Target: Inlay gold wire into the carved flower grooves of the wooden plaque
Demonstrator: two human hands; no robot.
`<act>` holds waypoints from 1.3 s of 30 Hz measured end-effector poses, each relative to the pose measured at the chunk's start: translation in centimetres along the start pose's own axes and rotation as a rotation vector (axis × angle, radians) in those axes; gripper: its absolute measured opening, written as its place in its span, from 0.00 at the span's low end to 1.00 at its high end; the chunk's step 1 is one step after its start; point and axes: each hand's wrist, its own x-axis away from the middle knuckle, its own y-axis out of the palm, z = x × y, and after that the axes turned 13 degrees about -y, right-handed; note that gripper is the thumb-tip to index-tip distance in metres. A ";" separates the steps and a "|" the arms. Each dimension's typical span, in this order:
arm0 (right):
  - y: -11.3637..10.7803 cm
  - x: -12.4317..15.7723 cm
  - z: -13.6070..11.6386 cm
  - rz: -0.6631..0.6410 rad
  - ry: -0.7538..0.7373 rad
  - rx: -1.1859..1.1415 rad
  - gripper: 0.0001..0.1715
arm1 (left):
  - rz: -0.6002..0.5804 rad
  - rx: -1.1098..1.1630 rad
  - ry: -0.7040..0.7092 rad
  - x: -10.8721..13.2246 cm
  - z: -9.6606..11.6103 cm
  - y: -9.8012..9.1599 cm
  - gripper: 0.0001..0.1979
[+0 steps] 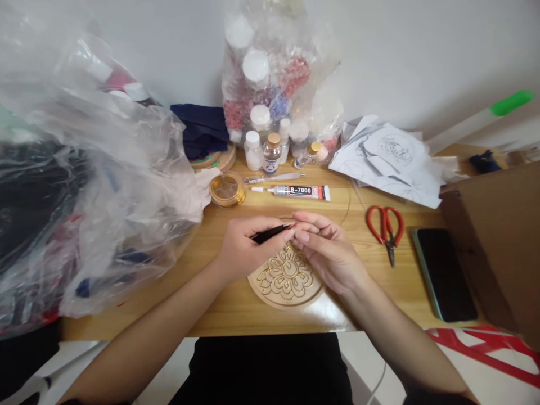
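Note:
My left hand (248,243) is closed around black tweezers (270,233), their tips pointing right to the fingers of my other hand. My right hand (327,244) pinches with thumb and fingertips right at those tips. A thin wire (348,209) arcs on the table beside it and seems to run into its fingers; the pinched end is too small to see. Below both hands lies a round wooden disc (276,298) with a raised rim, bearing a flower outlined in gold lines. The hands cover its upper part.
Behind the hands lie a spool of gold wire (228,189), a glue tube (301,192) and a white pen (278,178). Small bottles (272,153) stand behind them. To the right are red-handled pliers (386,228), a phone (445,274) and a cardboard box (498,242). Plastic bags (139,169) crowd the left.

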 end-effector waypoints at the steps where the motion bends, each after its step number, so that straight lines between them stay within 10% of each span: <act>1: 0.0 0.0 0.0 -0.002 -0.011 0.003 0.13 | 0.015 -0.016 0.025 0.0 -0.1 0.1 0.05; 8: -0.1 -0.1 0.1 -0.018 -0.056 -0.008 0.13 | 0.079 -0.032 0.182 -0.1 -0.4 0.3 0.02; 39: 0.0 0.0 0.2 -0.045 -0.104 0.028 0.17 | 0.050 -0.003 0.094 0.0 -0.2 0.2 0.04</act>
